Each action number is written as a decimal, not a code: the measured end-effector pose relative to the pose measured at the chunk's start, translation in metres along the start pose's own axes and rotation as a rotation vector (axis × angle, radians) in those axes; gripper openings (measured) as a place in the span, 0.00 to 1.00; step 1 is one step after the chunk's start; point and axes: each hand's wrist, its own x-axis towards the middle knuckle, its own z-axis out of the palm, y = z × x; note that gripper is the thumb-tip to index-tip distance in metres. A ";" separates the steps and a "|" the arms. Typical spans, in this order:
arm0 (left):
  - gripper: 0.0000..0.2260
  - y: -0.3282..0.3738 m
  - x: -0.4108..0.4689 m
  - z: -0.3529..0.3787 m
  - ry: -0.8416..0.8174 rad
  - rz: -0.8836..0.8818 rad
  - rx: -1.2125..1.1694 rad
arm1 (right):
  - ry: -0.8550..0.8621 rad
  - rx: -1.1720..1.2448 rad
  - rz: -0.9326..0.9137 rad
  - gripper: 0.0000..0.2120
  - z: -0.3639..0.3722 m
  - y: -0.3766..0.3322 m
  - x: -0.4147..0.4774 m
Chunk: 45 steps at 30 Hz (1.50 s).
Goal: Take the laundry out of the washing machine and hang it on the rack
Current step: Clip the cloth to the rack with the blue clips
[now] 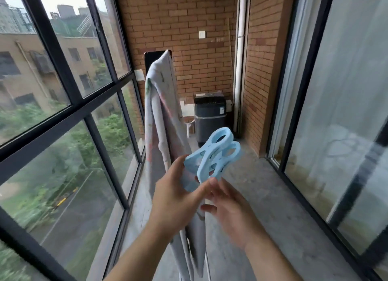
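We see the left hand (174,198) curled round a bunch of large pale blue plastic laundry clips with oval holes (214,154), gripping their lower ends so that the looped tops stick up and to the right. The right hand (228,209) sits just beside it, fingers loosely spread and blurred. Its thumb reaches the bottom of the clips, but we cannot tell whether it pinches them or only touches.

Just behind the hands, a white bedsheet with a faint pink and green print (159,104) hangs folded over the drying rack, of which we make out only a thin white tube (161,147) between the folds. The dark grey top-loading washing machine (209,114) stands well apart at the far end of the grey concrete floor (262,196), against the orange brick wall (189,39). Black-framed windows (63,91) run along the left, and a sliding glass door (336,112) along the right.
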 end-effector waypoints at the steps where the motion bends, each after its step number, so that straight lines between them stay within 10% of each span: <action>1: 0.22 0.006 0.005 0.010 0.000 -0.007 0.064 | 0.012 0.059 -0.009 0.24 -0.010 -0.003 0.002; 10: 0.44 0.025 0.049 0.123 0.122 -0.259 -0.011 | 0.141 0.183 0.043 0.25 -0.143 -0.044 0.042; 22: 0.26 0.054 0.141 0.150 0.485 -0.318 0.041 | -0.048 -0.144 0.003 0.17 -0.190 -0.111 0.127; 26: 0.23 0.052 0.159 0.139 0.525 -0.290 0.101 | -0.006 -0.025 0.099 0.11 -0.175 -0.108 0.161; 33: 0.18 0.044 0.202 0.116 0.607 -0.134 0.325 | 0.020 0.467 0.504 0.30 -0.120 -0.125 0.234; 45: 0.11 0.065 0.285 0.060 0.764 -0.022 1.020 | 0.163 0.469 0.371 0.20 -0.072 -0.135 0.351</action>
